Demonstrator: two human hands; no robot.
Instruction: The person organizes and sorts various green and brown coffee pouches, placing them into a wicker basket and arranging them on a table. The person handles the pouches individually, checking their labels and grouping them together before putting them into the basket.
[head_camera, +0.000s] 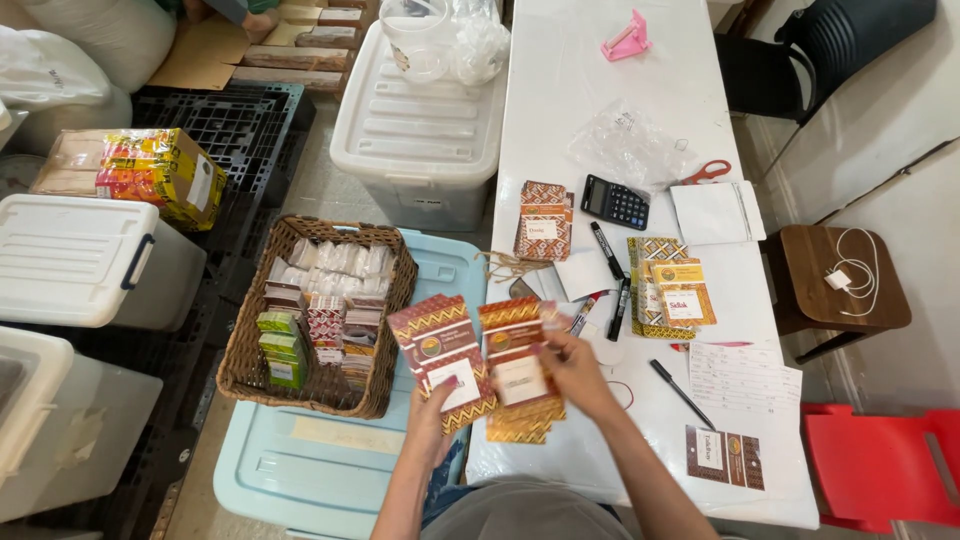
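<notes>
My left hand (432, 418) holds a small fan of red patterned packets (441, 352) with white labels, raised over the edge of the white table (590, 90). My right hand (573, 370) grips a stack of orange patterned packets (518, 366) right beside them, the two bundles almost touching. Both bundles stand upright, facing me. More orange packets stick out below the right hand's stack.
A wicker basket (250, 350) of small boxes sits on a light blue bin lid (300, 470) at the left. On the table lie more packet stacks (543, 220), a calculator (614, 202), markers (606, 250), scissors (706, 172), papers (742, 377), a pink stand (627, 38). White bins, a stool and chairs surround it.
</notes>
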